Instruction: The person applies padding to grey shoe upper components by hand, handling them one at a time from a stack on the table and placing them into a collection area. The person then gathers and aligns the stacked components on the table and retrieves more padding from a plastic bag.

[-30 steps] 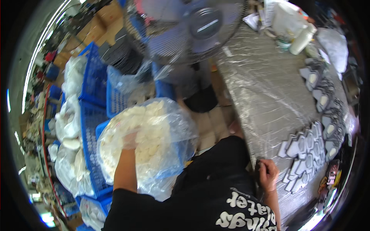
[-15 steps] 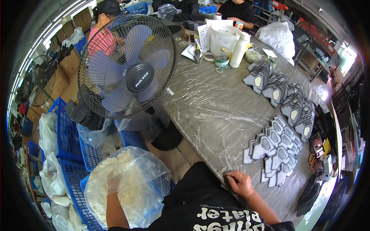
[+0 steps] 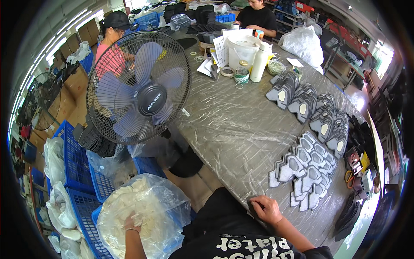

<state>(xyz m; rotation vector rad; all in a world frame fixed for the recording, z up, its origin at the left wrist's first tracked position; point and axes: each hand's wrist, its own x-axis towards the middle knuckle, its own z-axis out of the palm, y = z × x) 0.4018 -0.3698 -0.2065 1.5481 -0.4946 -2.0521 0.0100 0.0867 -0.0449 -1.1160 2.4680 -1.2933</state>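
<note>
My left hand [image 3: 133, 222] reaches into a large clear plastic bag [image 3: 174, 198] full of thin cream-coloured pieces [image 3: 137, 196]. Its fingertips are partly lost among the pieces, so whether it grips any does not show. On the near edge of the plastic-covered table [image 3: 233, 142] rests my right hand [image 3: 266, 209], its fingers curled in. What they hold, if anything, is hidden. To the right of that hand lie overlapping rows of grey pads with light felt-like edges [image 3: 308, 172].
Stacks of dark grey pads with pale centres [image 3: 304, 105] line the table's right side. A big fan [image 3: 151, 99] stands left, above blue crates [image 3: 79, 159]. Toward the back are a white bucket [image 3: 241, 49] and a bottle [image 3: 260, 62]. Two people sit beyond. Orange-handled scissors [image 3: 349, 178] lie far right.
My left hand has shifted slightly right and lower within the bag, and its fingers show more plainly. My right hand stays at the table edge. The whole view has tilted a little.
</note>
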